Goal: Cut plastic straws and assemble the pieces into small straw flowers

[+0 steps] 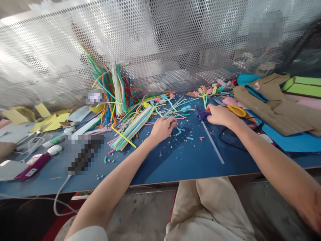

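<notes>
Mid-tabletop [175,160], toward the far edge: right hand [220,115] fingers closed around blue glue gun [202,115], clear stick [213,142] trailing toward near edge. Left hand [162,128] fingers curled narrow, touching straw scraps [179,130] beside straw bundle [132,129].

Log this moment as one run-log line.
left hand: on straw scraps | right hand: grips blue glue gun | table: straw bundle, scissors, cardboard

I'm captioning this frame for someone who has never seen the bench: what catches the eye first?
The heap of coloured straws fanned against the perforated metal screen, left of centre. In front of it, the left hand rests among cut straw bits on the blue table, while the right hand grips a blue glue gun.
</notes>
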Demonstrator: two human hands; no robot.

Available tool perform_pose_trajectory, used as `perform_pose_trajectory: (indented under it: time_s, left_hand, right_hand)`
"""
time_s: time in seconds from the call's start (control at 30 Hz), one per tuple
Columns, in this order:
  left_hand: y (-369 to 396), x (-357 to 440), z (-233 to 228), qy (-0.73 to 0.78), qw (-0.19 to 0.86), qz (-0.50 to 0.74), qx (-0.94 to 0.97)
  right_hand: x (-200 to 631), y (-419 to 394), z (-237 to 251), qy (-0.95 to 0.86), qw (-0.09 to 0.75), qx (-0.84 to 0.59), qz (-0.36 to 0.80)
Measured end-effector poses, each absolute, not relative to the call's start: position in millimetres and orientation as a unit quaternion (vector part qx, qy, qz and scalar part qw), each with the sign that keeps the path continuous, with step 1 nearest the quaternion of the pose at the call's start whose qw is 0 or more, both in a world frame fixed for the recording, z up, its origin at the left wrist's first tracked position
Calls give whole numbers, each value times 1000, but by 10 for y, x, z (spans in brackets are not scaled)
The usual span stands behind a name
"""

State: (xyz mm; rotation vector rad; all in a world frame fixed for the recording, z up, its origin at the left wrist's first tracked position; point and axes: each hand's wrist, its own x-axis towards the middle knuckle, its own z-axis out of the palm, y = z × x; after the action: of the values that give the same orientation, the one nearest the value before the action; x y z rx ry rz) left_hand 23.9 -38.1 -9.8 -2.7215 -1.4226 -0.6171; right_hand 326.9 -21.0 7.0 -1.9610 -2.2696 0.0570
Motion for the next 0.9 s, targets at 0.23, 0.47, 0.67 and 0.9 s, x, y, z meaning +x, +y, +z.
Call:
perform_pose_trajectory:
  time_s: [0.23, 0.47, 0.67, 0.9]
  left_hand:
    - [-300, 153, -119, -447, 53, -269, -851]
    - [-302, 152, -114, -412, 51, -295, -861]
    - [-325, 160, -89, -380, 64, -306, -870]
    - [-346, 186, -78, -354, 83, -322, -874]
  right_hand:
    - [3215, -254, 200, -704, 275, -655, -23]
    - [3113, -390, 263, -780, 332, -530, -23]
    - [3099, -440, 253, -831, 344, -438, 0]
    - [3111, -447, 221, -880, 279, -385, 14]
